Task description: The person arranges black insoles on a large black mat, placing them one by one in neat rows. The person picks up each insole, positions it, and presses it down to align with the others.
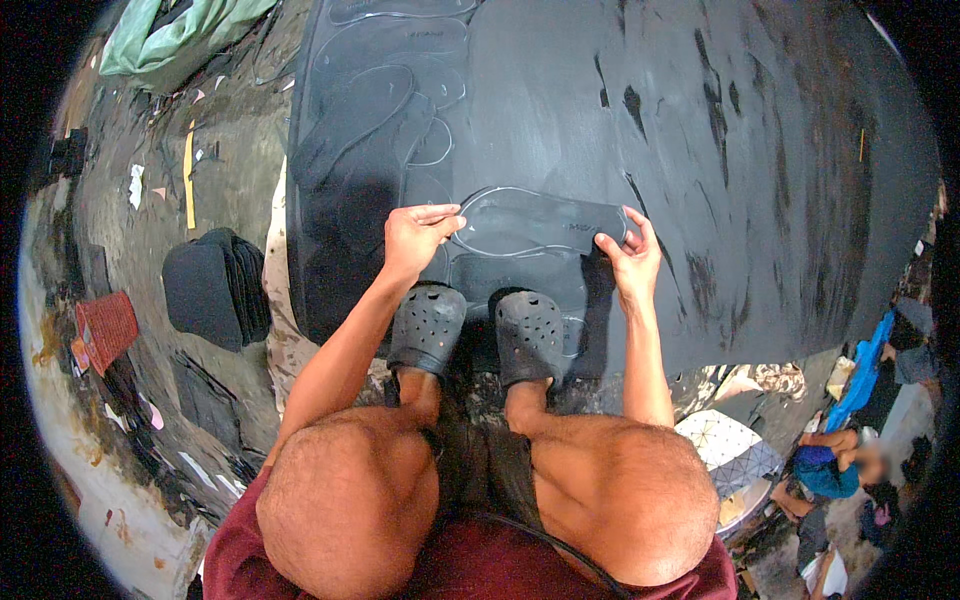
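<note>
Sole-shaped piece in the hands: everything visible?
The sole-shaped piece is dark grey, thin, perhaps foam or rubber, pale-edged, with small markings toward its right end. It runs crosswise over the dark sheet, broader end left. The left hand pinches that end, the right hand the other; contact with the sheet is unclear.

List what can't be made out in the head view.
All head view:
- Thin black sole-shaped piece: underside, facing away from the camera.
- Large dark rubbery sheet: patch beneath the grey perforated clogs, covered by them; far end, cut by the top edge.
- Crumpled green plastic bundle: upper part, cut by the top edge.
</note>
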Tool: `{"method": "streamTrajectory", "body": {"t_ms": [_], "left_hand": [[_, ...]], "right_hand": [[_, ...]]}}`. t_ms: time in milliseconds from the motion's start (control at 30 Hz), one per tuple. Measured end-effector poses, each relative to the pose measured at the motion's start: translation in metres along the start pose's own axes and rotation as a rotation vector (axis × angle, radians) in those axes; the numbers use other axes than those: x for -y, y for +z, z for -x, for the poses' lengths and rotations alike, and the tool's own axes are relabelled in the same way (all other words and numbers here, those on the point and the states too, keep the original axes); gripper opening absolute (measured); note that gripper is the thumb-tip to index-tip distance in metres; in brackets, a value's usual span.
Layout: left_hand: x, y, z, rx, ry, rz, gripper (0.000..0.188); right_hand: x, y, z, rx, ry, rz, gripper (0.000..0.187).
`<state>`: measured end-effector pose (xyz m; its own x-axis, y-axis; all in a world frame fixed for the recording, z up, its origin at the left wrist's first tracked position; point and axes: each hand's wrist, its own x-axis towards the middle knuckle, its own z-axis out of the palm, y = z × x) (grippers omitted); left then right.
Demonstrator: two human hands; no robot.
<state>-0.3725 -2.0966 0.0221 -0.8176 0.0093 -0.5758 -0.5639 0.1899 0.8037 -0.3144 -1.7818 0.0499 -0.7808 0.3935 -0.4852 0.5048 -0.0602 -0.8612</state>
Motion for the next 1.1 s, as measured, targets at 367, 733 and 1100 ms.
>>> {"method": "streamTrajectory", "body": {"t_ms": [367, 733, 1100], "left_hand": [[0.007, 0.016, 0.004, -0.182, 0.179, -0.251, 0.028], [0.000, 0.012, -0.010, -0.115, 0.112, -0.203, 0.024], [0.008, 0.020, 0.005, -0.277, 0.463, -0.702, 0.026]], "right_hand": [[-0.039, -0.009, -0.015, -0.061, -0.148, 0.242, 0.063], [-0.036, -0.008, -0.015, -0.103, -0.080, 0.352, 0.063], [-0.026, -0.002, -0.006, -0.132, -0.039, 0.476, 0.066]]}}
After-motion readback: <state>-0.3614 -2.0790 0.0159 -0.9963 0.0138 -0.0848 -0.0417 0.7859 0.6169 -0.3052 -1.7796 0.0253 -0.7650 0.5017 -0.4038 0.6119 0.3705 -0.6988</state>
